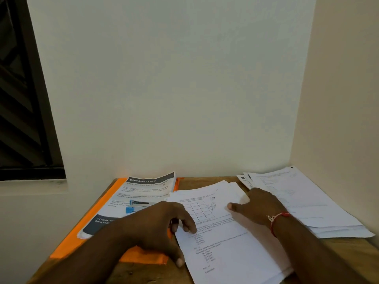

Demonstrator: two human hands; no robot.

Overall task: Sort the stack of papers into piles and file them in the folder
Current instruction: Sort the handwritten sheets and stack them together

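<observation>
1. the middle stack of question sheets [225,249] lies on the wooden table [194,182], in the near centre. its long axis runs near to far, and its head end points far and slightly left.
2. the left hand [162,226] has bent fingers with the tips on the stack's left edge and the thumb along it; i cannot tell if it pinches any sheet.
3. the right hand [262,206] rests on the stack's far right part, thumb spread; its fingers are hidden.
4. this looks like the sorting step; the next move likely calls for separating the top sheet cleanly and choosing a pile.
5. to the left is the orange folder [67,247], under a "dressing table" printout [143,191] and a blue stapler [139,204]; a right pile [307,201] sits far right.
</observation>
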